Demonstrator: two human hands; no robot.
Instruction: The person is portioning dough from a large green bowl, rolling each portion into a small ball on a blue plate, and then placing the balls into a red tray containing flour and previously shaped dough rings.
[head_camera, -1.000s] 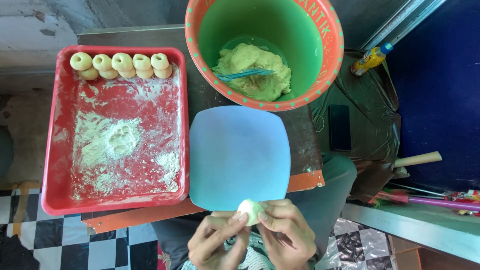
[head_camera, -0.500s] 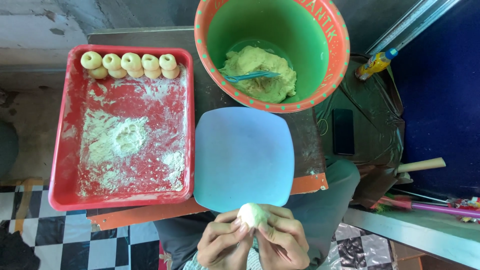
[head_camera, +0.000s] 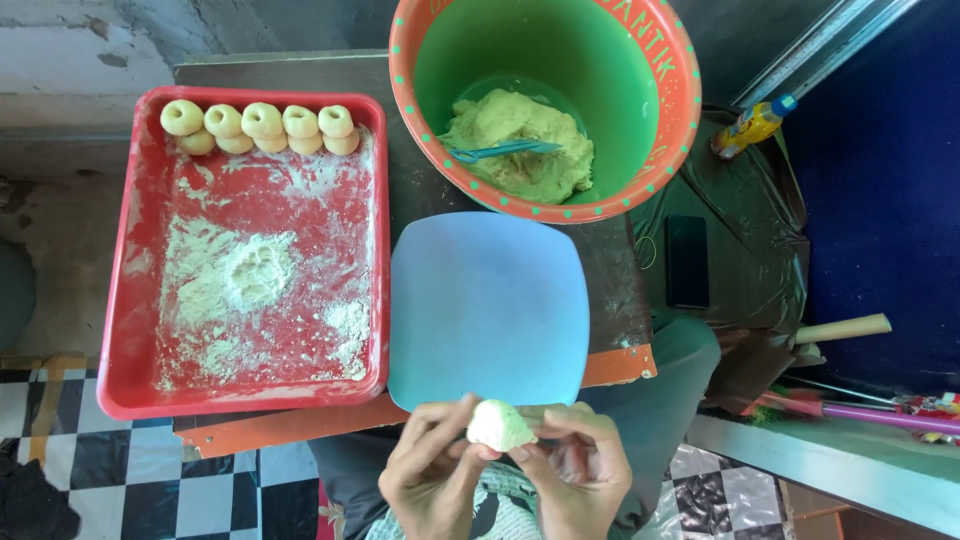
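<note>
Table-edge dough ball (head_camera: 500, 425), seemingly axisless

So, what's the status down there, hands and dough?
Left hand and right hand both pinching one dough ball, held over the lap. Blue plate bare, just ahead. Nothing in the way.
</note>
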